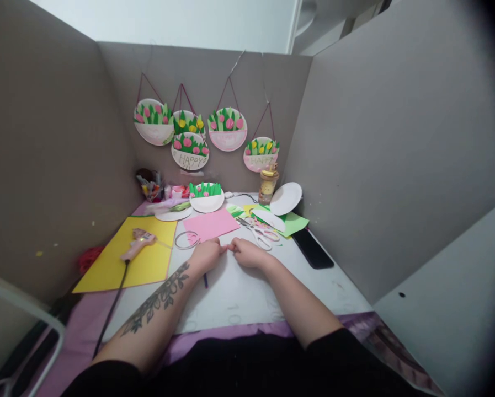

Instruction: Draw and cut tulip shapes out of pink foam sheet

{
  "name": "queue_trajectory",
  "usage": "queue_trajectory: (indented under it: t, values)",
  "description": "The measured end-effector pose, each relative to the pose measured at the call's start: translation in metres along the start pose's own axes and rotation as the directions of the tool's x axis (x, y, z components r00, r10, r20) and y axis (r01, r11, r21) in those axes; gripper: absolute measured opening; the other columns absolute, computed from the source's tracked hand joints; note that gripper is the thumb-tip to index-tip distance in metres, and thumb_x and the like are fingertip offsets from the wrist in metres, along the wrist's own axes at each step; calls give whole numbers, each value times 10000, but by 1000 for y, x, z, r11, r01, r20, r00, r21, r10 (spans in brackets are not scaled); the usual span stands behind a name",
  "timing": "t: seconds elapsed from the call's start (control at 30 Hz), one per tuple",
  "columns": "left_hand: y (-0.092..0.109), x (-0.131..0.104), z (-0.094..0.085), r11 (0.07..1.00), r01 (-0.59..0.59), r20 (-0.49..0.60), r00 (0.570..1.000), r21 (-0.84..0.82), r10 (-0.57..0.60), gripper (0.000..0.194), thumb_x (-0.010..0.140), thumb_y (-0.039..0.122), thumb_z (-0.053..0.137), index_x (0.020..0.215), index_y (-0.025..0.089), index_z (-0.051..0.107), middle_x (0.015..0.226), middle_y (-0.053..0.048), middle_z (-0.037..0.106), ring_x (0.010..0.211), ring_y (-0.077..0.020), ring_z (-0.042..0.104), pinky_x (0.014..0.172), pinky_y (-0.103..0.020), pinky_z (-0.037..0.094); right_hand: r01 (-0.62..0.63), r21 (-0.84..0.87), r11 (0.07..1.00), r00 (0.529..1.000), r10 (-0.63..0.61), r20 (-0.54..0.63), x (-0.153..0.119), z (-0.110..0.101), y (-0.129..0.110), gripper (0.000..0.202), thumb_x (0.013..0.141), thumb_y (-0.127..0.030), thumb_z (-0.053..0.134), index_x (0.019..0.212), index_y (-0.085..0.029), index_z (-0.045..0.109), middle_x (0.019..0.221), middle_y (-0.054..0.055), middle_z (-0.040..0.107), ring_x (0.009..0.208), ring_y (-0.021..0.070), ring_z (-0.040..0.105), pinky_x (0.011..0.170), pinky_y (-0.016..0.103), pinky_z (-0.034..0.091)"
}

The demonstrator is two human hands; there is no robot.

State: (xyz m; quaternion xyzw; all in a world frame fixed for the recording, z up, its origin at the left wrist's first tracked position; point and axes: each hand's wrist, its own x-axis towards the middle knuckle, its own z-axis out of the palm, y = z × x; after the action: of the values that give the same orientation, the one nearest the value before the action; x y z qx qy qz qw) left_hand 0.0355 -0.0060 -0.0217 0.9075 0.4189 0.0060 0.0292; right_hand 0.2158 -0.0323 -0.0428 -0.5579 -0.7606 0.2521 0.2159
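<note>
My left hand [208,255] and my right hand [246,252] meet above the white table surface [239,298], fingers pinched and fingertips nearly touching. Between them shows a small pink piece [226,247], mostly covered by the fingers; its kind is unclear. A dark blue stick, perhaps a pen [206,280], pokes out beneath my left wrist. Just beyond the hands lies a sheet of pink paper [214,223]. Left of it is a ring, seemingly a roll of tape [186,240]. White-handled scissors [261,237] rest beyond my right hand.
A pink glue gun [138,242] lies on yellow paper [152,270], its cord trailing forward. A black phone [312,249] lies at right. Behind are a paper-plate flower basket [206,204], a drink cup [267,187] and plain plates [286,198]. Several plate baskets [228,140] hang on grey partitions.
</note>
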Motion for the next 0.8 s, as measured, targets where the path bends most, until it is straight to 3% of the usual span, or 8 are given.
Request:
queue_trajectory:
  t: [0.2, 0.4, 0.67, 0.8]
  values:
    - [4, -1, 0, 998, 55, 8, 998, -15, -55, 414, 949, 361, 290, 1060, 185, 648, 963, -113, 612, 888, -238, 593, 762, -319, 401, 3, -6, 1000, 1000, -3, -1, -2, -2, -4, 194, 706, -66, 460, 857, -176, 512, 840, 44, 591, 773, 164, 519, 670, 244, 352]
    - [7, -1, -1, 997, 74, 31, 997, -10, -73, 428, 952, 361, 272, 1094, 184, 634, 968, -113, 600, 891, -232, 599, 713, -299, 408, -3, -19, 1000, 1000, 3, -6, -1, -1, -3, 185, 704, -79, 459, 849, -184, 509, 830, 46, 598, 760, 170, 525, 654, 248, 354]
    - [4, 1, 2, 998, 59, 36, 998, -11, -59, 416, 939, 357, 292, 1098, 189, 638, 969, -116, 603, 892, -236, 591, 710, -292, 410, -33, 131, 991, 991, 50, -126, 3, 3, 7, 222, 697, -64, 450, 865, -206, 480, 931, 42, 653, 883, 185, 579, 742, 266, 396]
    - [3, 0, 3, 998, 56, 34, 998, 5, -56, 407, 937, 345, 296, 1106, 204, 639, 963, -115, 600, 872, -232, 597, 697, -289, 415, -1, 130, 992, 993, 17, -117, 3, 4, 7, 235, 676, -48, 441, 840, -212, 479, 930, 29, 663, 878, 185, 582, 748, 269, 403]
